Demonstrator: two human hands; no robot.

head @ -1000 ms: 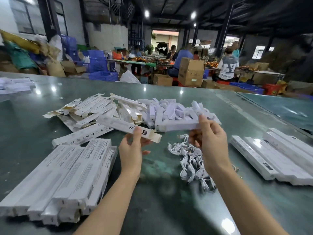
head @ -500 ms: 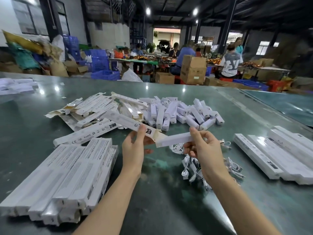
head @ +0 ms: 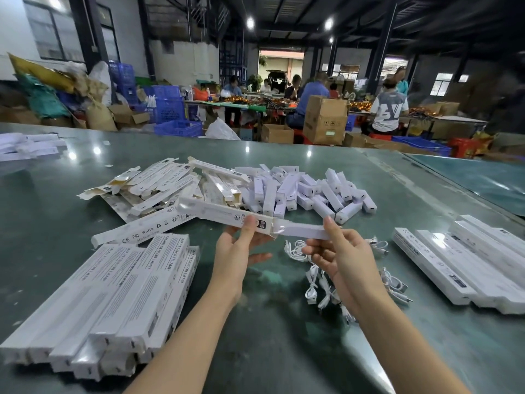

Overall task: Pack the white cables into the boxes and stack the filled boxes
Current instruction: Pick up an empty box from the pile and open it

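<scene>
My left hand [head: 240, 245] grips a long white box [head: 216, 214] near its open right end, held above the green table. My right hand [head: 342, 254] holds a slim white inner piece [head: 305, 231] whose left tip sits inside that open end. A tangle of white cables [head: 318, 282] lies on the table under and beside my right hand. A heap of short white inner pieces [head: 306, 191] lies behind, with empty long boxes [head: 159, 184] to its left.
A stack of long boxes [head: 113, 302] lies at the front left, another stack [head: 468, 260] at the right. One long box [head: 142, 228] lies alone above the left stack. People work at tables far behind, among cartons and blue crates.
My right hand brought the slim white piece down from the heap and to the box's open end; its tip has now entered the box. The left hand kept holding the box.
</scene>
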